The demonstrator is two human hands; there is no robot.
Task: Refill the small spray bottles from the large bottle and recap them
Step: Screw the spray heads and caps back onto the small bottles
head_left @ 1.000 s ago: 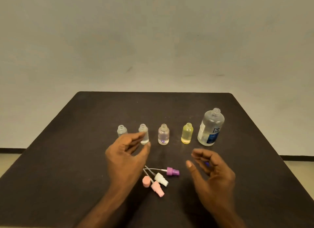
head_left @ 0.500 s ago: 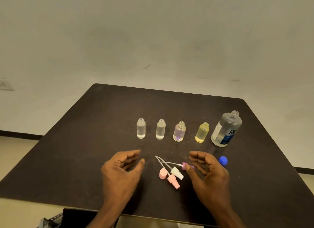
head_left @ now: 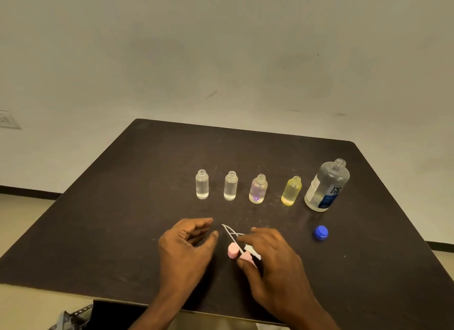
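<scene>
Worktop [head_left: 152,207], dark. Four small spray bottles [head_left: 231,186] in a row, uncapped, liquid in each; large bottle [head_left: 326,187] at the row's right end, open, its blue cap [head_left: 320,232] lying near. Spray caps [head_left: 233,250] in a loose pile — right hand [head_left: 270,253] over them, grip closing on one, contact unclear. Left hand [head_left: 189,241] beside, grip loose, empty. Step judged: recapping. Next — lift one cap, feed its tube into a neck.
</scene>
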